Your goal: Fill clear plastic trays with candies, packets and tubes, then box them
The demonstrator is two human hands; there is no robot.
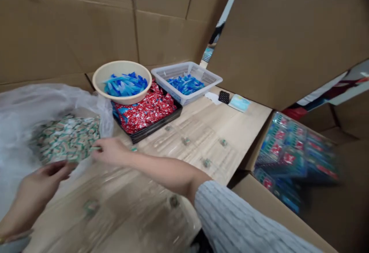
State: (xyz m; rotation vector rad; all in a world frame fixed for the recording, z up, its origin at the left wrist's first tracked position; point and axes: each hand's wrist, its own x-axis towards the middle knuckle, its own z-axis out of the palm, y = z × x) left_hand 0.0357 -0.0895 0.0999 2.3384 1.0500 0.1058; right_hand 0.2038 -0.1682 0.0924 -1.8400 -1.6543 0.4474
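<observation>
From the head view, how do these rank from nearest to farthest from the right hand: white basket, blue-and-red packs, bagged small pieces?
1. Bagged small pieces, just left of the right hand.
2. White basket, ahead and right.
3. Blue-and-red packs, far right.

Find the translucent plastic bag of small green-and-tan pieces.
The translucent plastic bag lies at the head view's left, beside the black rectangular tray, with the left hand and right hand at its near side.
</observation>
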